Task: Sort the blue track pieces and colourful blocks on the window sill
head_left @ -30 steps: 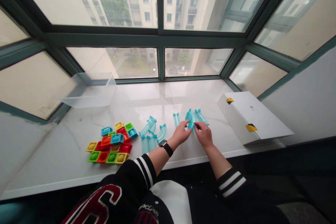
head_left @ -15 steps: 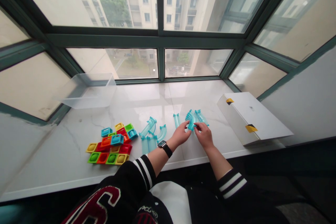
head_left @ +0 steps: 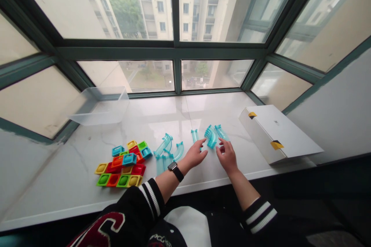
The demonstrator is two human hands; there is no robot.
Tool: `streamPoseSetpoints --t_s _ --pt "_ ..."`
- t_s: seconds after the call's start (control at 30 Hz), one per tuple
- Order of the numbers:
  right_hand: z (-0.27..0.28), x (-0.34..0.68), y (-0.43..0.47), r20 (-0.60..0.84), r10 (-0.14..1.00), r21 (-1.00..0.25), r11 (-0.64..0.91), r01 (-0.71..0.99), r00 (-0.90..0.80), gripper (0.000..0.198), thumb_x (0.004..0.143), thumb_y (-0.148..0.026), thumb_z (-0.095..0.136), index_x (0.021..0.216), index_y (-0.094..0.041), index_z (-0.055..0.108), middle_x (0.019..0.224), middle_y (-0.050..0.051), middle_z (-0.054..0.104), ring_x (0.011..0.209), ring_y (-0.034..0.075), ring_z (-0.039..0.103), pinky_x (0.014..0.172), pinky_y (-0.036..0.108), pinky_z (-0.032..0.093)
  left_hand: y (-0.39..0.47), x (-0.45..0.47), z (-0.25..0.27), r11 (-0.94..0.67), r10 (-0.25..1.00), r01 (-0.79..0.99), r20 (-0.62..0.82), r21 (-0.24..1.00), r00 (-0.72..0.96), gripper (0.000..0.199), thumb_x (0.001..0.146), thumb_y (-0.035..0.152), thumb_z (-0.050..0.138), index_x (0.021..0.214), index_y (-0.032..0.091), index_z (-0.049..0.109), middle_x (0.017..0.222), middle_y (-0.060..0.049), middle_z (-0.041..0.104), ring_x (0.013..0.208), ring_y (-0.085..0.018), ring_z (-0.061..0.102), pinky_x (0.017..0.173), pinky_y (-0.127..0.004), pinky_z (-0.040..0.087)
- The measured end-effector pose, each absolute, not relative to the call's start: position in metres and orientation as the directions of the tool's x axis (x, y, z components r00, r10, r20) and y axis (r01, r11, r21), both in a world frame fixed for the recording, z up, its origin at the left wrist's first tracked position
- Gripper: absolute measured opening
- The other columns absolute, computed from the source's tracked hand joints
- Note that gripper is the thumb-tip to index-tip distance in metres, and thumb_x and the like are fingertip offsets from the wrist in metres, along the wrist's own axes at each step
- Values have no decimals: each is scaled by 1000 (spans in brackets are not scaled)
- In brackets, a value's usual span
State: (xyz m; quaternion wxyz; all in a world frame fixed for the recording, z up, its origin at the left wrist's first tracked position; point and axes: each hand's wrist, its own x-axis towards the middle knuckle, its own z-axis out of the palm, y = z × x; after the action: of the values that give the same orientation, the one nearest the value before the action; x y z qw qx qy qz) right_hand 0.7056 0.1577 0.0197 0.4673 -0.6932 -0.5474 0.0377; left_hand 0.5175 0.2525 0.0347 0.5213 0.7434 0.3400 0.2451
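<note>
Curved track stack (head_left: 211, 136): lying on the white sill (head_left: 72, 185) now, just ahead of both hands and a touch toward the right one; a second ago it was pinched between the two sets of fingertips.
Change: both hands have let go and drawn back toward the body, so the stack rests on its own.
Left hand (head_left: 194, 154): open, fingers spread and pointing forward, nothing in it; its fingertips sit just short of the small straight track piece (head_left: 194, 135).
Right hand (head_left: 227, 156): also open and empty, palm down, index finger lifted toward the near end of the stack but, from where I stand, not quite touching.
Hands to each other: apart, with a bare strip of sill between them, where before they met on the stack.
Meaning: I'd judge the nested curves as set down and finished with for now; the grip is gone and neither hand has closed on anything new.
Left of the left hand: a loose cluster of blue track curves (head_left: 166, 150), near its wrist and the watch (head_left: 173, 167).
Further left: the heap of coloured square blocks (head_left: 123, 164), well apart from both hands.
Right of the right hand: a white flat box (head_left: 278, 131), lying apart from it.
Far left, beyond reach: a clear plastic tub (head_left: 100, 105) by the window.
</note>
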Motion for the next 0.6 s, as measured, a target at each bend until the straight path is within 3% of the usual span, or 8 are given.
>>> streamPoseSetpoints --t_s 0.1,0.23,0.4,0.6 --pt "13 700 141 472 785 -689 45 723 401 33 99 -31 54 130 -23 61 98 6 65 70 19 61 72 37 60 250 482 49 -233 769 249 21 940 638 55 92 25 64 146 22 57 147 -15 62 120 -25 68 95 -40 61" --pt "-2 693 127 402 858 -707 68 704 321 23 98 -31 54 116 -24 67 89 5 69 71 21 65 71 37 59 246 422 65 -245 790 290 17 925 613 45 96 32 59 141 24 61 137 -11 70 120 -24 69 99 -41 60" --pt "-6 672 128 313 924 -755 100 648 222 23 98 -32 55 113 -24 71 91 6 74 72 22 69 72 37 60 239 351 68 -303 864 395 75 867 498 38 96 36 59 132 26 67 137 -8 71 129 -25 66 109 -46 55" --pt "1 638 144 242 969 -771 156 618 58 26 99 -32 52 113 -24 72 94 6 74 76 21 69 72 37 59 215 305 49 -265 933 466 103 844 344 38 95 37 59 131 26 67 134 -8 72 126 -27 68 108 -48 56"
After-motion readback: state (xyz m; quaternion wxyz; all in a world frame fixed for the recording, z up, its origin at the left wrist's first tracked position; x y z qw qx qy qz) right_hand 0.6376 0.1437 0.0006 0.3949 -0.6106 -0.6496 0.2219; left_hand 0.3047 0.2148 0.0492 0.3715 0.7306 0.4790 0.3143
